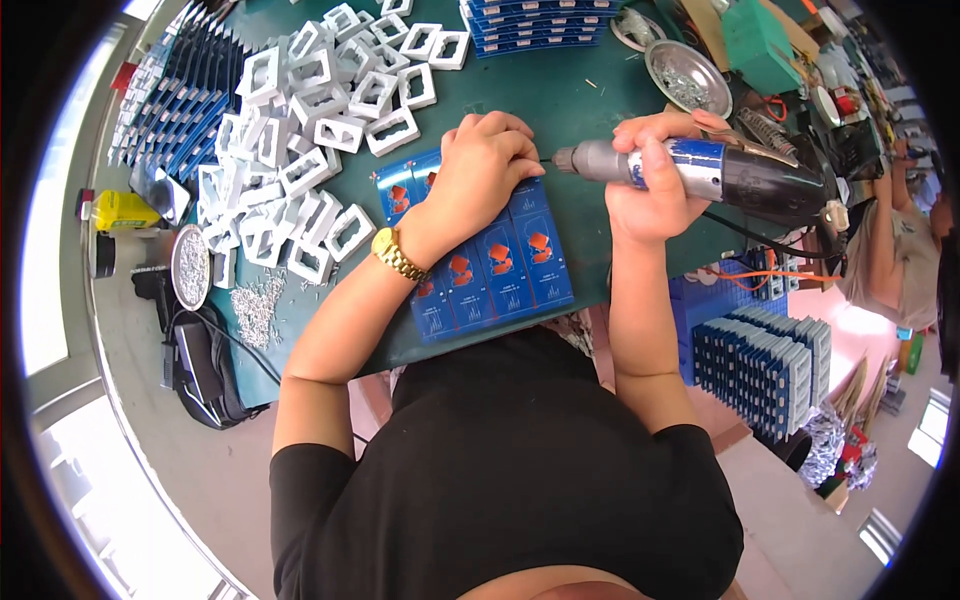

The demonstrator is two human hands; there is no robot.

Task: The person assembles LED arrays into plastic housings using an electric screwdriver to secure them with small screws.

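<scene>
A blue printed panel (497,262) with rows of orange pictures lies on the green table in front of me. My left hand (480,165), with a gold watch on its wrist, rests across the panel's far part. Its fingers are bent together at the panel's far right edge; whatever they pinch is hidden. A black and grey electric screwdriver (765,185) lies nearly level in my right hand (655,190), fingers wrapped round its body. The tool's tip points left and ends close to my left fingertips. Whether it touches a screw cannot be made out.
White plastic frames (320,130) are heaped at the left, with loose screws (258,312) near the table edge. Blue panels (180,110) stand stacked beyond. A metal dish (688,75) and green box (758,45) sit at the far right. Another person (895,250) is at the right.
</scene>
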